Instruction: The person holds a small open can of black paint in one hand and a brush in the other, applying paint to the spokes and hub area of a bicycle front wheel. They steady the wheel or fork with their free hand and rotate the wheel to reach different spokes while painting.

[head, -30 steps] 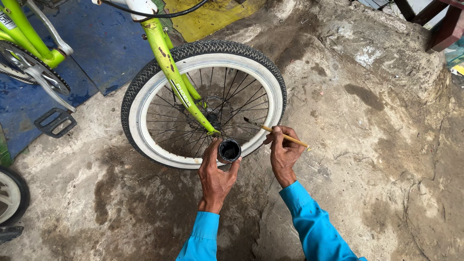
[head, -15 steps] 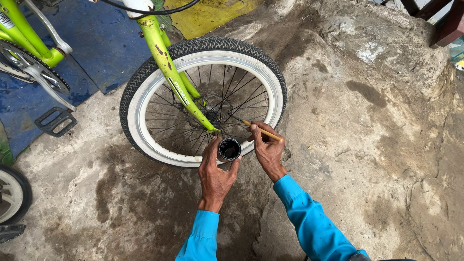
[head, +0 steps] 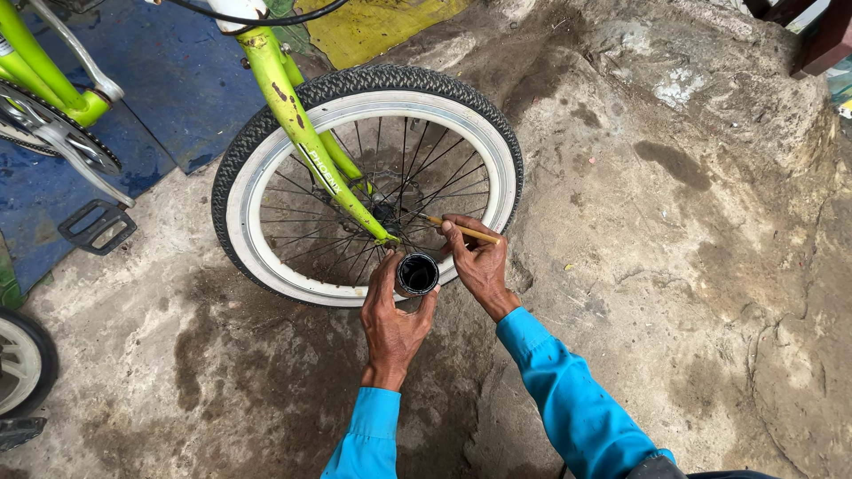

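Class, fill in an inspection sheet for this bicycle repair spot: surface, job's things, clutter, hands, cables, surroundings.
Surface: rough stained concrete floor, dark patches.
Job's things: small round black pot; thin wooden-handled brush pointing at the hub of the white-walled spoked bicycle wheel; lime-green fork.
Clutter: nothing seen.
Hands: left hand holds the pot; right hand grips the brush.
Cables: black cable at the top.
Surroundings: blue mat, black pedal, second wheel.

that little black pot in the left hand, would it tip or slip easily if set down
Probably light: the left hand pinches the small black pot with fingertips alone. It looks open-topped and round, so it might spill or roll if tipped. The rough concrete floor is uneven, so it may not sit steady.
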